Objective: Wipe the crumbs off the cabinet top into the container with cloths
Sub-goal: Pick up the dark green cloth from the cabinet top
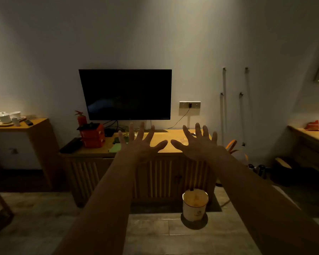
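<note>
Both arms stretch forward in a dim room. My left hand (140, 142) and my right hand (197, 142) are held up side by side with fingers spread, backs toward me, holding nothing. Behind them is the low wooden cabinet top (168, 138), lit yellow. A green cloth (115, 149) lies on the top near its front edge, just left of my left hand. A white round container (195, 204) stands on the floor in front of the cabinet, below my right hand. Crumbs are too small to make out.
A dark TV (126, 94) hangs above the cabinet. Red boxes (92, 137), a fire extinguisher (81, 118), a dark flat device (71, 145) and a glass (136, 131) sit on the left part of the top. A side cabinet with cups (5, 117) stands left; a shelf (309, 135) right.
</note>
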Demonstrator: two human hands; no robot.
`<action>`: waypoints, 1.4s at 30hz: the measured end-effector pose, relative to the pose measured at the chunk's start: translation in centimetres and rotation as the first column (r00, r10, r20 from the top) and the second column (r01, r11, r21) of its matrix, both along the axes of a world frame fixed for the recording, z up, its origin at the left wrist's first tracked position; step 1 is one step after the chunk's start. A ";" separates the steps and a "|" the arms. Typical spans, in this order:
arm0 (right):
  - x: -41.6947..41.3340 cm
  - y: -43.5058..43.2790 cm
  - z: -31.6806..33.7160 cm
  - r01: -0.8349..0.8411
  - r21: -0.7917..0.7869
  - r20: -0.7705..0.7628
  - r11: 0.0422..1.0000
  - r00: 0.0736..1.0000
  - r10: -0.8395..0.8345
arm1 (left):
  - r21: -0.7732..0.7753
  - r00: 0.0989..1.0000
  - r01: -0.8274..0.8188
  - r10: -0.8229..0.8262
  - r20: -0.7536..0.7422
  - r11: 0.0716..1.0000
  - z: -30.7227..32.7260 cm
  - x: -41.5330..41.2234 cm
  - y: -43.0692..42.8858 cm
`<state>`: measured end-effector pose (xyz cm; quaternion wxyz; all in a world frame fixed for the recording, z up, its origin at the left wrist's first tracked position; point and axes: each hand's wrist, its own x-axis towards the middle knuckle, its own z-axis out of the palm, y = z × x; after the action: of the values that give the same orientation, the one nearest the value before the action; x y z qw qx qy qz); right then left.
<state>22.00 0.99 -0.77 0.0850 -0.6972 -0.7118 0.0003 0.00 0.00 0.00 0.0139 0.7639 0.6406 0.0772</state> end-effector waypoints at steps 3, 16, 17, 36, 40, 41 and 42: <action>-1.4 2.7 -0.3 0.014 0.017 0.040 1.000 0.999 -0.014 | 0.022 0.999 0.003 -0.002 -0.044 1.000 0.0 -1.4 2.6; -4.8 11.8 -4.1 0.070 -0.034 0.031 0.997 0.997 -0.069 | 0.004 0.999 0.050 -0.050 -0.010 0.999 -3.8 -6.5 13.5; -4.8 12.3 -4.4 0.076 -0.038 0.037 0.996 0.997 -0.074 | 0.001 0.999 0.052 -0.052 -0.005 0.999 -4.3 -6.5 14.3; 2.7 28.1 -7.8 0.040 -0.040 0.021 0.998 0.999 -0.039 | -0.029 0.999 -0.034 0.033 -0.019 0.999 -9.0 1.1 29.5; 4.5 31.2 -9.2 0.035 -0.081 0.028 0.996 0.999 -0.033 | -0.036 0.999 -0.048 0.047 -0.021 0.998 -9.9 3.8 33.0; 4.9 32.0 -9.6 0.033 -0.096 0.027 0.995 0.999 -0.031 | -0.044 0.999 -0.051 0.050 -0.021 0.998 -10.2 4.4 33.8; 5.3 32.8 -10.0 0.031 -0.109 0.026 0.994 0.999 -0.028 | -0.054 0.998 -0.054 0.053 -0.017 0.997 -10.5 4.9 34.5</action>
<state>27.32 33.75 -10.73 0.0378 -0.7111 -0.7015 0.0294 4.91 34.48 -10.45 0.0276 0.7464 0.6627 0.0539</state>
